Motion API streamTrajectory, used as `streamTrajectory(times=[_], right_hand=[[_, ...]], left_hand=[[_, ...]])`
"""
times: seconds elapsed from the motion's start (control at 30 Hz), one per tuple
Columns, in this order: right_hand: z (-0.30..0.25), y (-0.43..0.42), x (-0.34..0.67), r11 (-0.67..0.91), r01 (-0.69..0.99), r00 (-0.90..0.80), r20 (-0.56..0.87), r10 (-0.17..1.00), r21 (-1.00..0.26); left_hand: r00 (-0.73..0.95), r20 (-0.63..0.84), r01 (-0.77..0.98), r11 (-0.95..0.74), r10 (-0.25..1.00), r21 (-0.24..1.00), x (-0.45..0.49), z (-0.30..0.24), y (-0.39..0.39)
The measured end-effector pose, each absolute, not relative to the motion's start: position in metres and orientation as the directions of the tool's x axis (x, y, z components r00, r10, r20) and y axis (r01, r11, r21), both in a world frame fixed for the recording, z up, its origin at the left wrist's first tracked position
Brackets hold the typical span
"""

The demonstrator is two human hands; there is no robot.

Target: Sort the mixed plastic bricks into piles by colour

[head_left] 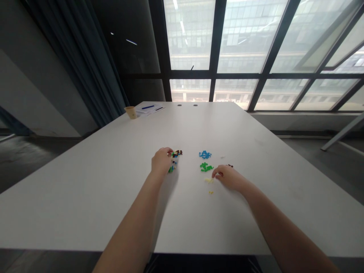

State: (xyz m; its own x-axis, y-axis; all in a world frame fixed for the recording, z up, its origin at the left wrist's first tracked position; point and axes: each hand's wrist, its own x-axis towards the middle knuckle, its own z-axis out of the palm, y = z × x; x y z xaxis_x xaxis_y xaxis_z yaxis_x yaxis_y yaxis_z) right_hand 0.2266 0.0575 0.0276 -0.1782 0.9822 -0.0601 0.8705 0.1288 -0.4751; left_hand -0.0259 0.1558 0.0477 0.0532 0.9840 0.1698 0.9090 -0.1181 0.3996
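Note:
My left hand [161,160] rests at the left edge of a mixed pile of small coloured pieces [177,153], like tiny building bricks, and covers part of it. Its fingers are curled, and what they hold, if anything, is hidden. My right hand [227,176] has its fingertips pinched together by a group of pale yellow pieces [209,181]; I cannot make out a piece in them. Beyond that lie a green group [206,167] and a blue group [205,154]. A few deeper yellow pieces [211,192] lie nearer me. Dark brown pieces [230,165] show partly behind my right hand.
A few white pieces [222,157] lie right of the blue group on the white table [199,129]. At the far left stand a tan paper cup [131,112] and papers [145,110] with a blue pen [148,107] on them. Windows rise behind the far edge.

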Motion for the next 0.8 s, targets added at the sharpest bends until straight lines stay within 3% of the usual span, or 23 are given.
streamTrajectory(times=[0.13, 0.23, 0.6, 0.7, 0.8], right_hand=[[0.024, 0.059, 0.229, 0.158, 0.858, -0.207, -0.047, 0.977, -0.488], [0.022, 0.061, 0.231, 0.175, 0.848, -0.205, -0.005, 0.979, -0.499], [0.016, 0.065, 0.235, 0.165, 0.829, -0.16, 0.056, 0.986, -0.535], [0.017, 0.066, 0.236, 0.183, 0.822, -0.156, 0.097, 0.983, -0.539], [0.023, 0.065, 0.235, 0.197, 0.816, -0.126, 0.167, 0.978, -0.543]], left_hand=[[0.028, -0.011, 0.954, -0.024, 1.0, 0.299, -0.031, 0.043, 0.159], [0.084, -0.077, 0.954, -0.057, 0.994, 0.295, -0.03, 0.038, 0.16], [0.205, 0.001, 0.939, -0.197, 0.979, 0.281, -0.023, 0.019, 0.172], [0.237, 0.065, 0.884, -0.243, 0.969, 0.399, -0.021, 0.017, 0.174], [0.275, 0.116, 0.691, -0.281, 0.954, 0.666, -0.013, 0.021, 0.169]])
